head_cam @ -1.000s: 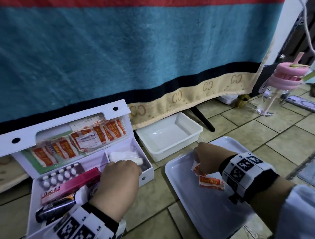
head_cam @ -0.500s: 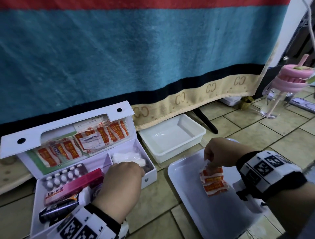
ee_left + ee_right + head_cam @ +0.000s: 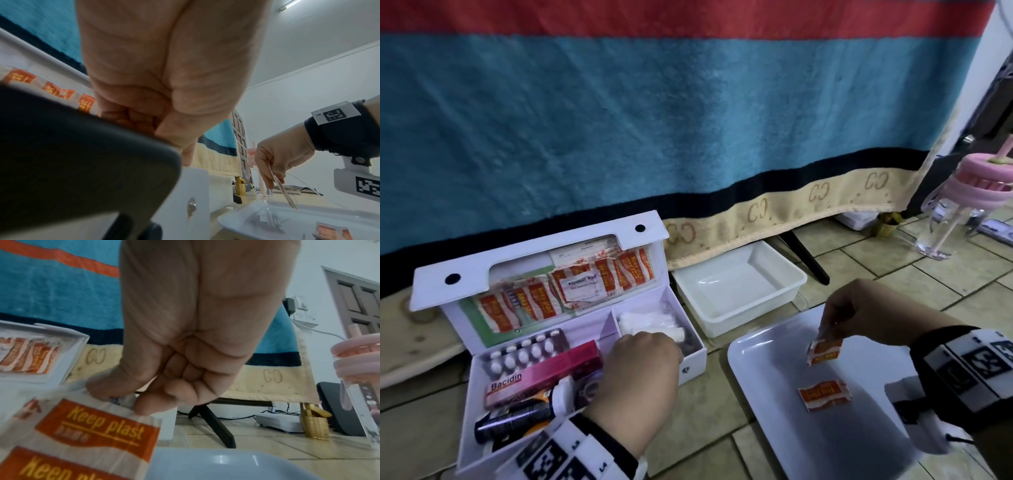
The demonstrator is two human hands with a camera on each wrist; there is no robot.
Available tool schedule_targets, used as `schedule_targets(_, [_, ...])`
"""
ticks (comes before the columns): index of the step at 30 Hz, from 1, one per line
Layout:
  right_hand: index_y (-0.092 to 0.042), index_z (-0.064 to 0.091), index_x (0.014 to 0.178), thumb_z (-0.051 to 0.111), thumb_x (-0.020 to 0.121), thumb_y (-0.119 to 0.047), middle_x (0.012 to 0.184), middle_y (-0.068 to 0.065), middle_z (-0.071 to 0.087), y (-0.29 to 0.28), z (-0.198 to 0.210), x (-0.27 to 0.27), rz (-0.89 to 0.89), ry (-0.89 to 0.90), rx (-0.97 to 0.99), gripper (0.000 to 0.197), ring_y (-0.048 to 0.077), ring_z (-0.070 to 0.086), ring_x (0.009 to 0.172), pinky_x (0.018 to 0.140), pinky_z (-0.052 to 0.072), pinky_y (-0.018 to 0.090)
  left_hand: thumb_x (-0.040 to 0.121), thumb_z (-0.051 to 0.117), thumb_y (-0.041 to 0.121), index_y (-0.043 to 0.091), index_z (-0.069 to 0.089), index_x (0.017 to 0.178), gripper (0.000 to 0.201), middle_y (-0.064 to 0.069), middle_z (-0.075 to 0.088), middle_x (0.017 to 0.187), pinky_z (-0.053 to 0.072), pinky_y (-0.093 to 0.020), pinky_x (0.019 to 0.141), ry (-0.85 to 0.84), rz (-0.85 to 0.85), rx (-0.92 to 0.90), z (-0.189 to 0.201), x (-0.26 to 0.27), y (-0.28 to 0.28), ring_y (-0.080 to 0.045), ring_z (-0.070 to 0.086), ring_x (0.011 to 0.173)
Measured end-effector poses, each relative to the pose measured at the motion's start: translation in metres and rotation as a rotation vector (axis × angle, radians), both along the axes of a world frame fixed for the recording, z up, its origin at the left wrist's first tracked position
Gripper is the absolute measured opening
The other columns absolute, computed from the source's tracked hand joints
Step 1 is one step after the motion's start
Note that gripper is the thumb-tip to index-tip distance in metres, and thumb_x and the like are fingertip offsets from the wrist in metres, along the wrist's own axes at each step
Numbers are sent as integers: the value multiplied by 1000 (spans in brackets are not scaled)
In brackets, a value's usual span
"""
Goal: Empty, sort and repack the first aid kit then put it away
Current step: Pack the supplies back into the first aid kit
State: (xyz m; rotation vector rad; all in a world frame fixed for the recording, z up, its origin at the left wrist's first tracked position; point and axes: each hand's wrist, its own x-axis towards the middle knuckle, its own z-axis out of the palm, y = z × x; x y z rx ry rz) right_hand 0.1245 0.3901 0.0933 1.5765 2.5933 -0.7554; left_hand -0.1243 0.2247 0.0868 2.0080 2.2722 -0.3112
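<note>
Our right hand (image 3: 859, 317) pinches a light, floppy plaster strip (image 3: 824, 350) by its top edge over the tray (image 3: 763, 377) — our left hand (image 3: 635, 377) looks curled inside the kit (image 3: 693, 363), but we cannot tell if it holds anything.

Orange-and-white plaster packets (image 3: 824, 349) over a white tray (image 3: 763, 377) (teal, red-striped blanket (image 3: 654, 120) behind).
</note>
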Motion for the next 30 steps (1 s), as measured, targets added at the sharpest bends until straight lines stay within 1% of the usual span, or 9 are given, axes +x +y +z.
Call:
schedule_targets(3, [-28, 73, 66, 80, 71, -15, 67, -13, 71, 2, 2, 3, 3, 109, 51, 16, 2, 64, 65, 62, 52, 20, 83, 44, 5, 19, 60, 91, 23, -5, 57, 102, 41, -33, 82, -25, -7, 21, -2, -3, -3, -24, 56, 98])
schedule_targets(6, [-30, 70, 60, 81, 69, -14, 62, -14, 68, 5, 2, 3, 23, 248, 111, 21, 1, 57, 59, 53, 41, 11, 90, 49, 29, 24, 59, 107, 20, 2, 54, 110, 44, -31, 87, -140, 36, 130, 7, -12, -13, -19, 54, 105])
schedule_targets(9, [-32, 69, 61, 82, 67, -25, 66, -9, 71, 7, 5, -4, 58, 371, 68, 16, 5, 63, 62, 56, 45, 14, 89, 49, 45, 28, 55, 117, 33, 9, 52, 116, 42, -28, 93, -210, 111, 269, 26, -30, -26, -12, 50, 108])
schedule_targets(13, [-33, 68, 65, 75, 72, 0, 62, -14, 69, 14, 16, -17, 139, 266, 86, 35, 2, 63, 63, 58, 44, 8, 90, 51, 44, 26, 45, 131, 45, 8, 49, 125, 37, -26, 100, -203, 244, 386, 44, -66, -34, -11, 45, 116])
schedule_targets(17, [-40, 69, 62, 76, 70, -8, 61, -19, 69, 10, 23, -36, 249, -13, -19, 34, -5, 64, 61, 60, 45, 6, 90, 53, 43, 24, 34, 140, 57, 4, 39, 137, 28, -27, 107, -186, 311, 420, 48, -95, -37, -15, 32, 129])
schedule_targets(19, [-44, 69, 60, 74, 70, -12, 65, -19, 71, 10, 20, -44, 257, -95, -61, 35, -4, 67, 66, 66, 52, 13, 90, 53, 41, 24, 32, 142, 59, 6, 34, 138, 24, -27, 109, -209, 297, 438, 47, -101, -37, -14, 28, 131])
schedule_targets(23, [-47, 70, 64, 75, 73, -17, 66, -22, 70, 11, 16, -56, 281, -120, -44, 32, -5, 66, 67, 64, 51, 10, 91, 54, 36, 25, 26, 145, 62, 10, 23, 147, 17, -23, 113, -238, 240, 470, 43, -103, -36, -10, 18, 136])
schedule_targets(25, [-43, 70, 62, 75, 74, -20, 65, -24, 69, 9, 18, -59, 301, -115, -30, 27, -6, 65, 66, 61, 48, 8, 91, 53, 36, 26, 21, 146, 65, 11, 15, 151, 15, -23, 113, -229, 231, 476, 42, -103, -35, -9, 13, 138])
schedule_targets(30, [-38, 70, 69, 72, 75, -20, 66, -30, 67, 5, 17, -58, 313, -141, -67, 20, -12, 63, 67, 60, 48, 8, 91, 53, 39, 26, 18, 147, 67, 11, 16, 152, 16, -27, 115, -206, 225, 454, 41, -106, -29, -10, 14, 139])
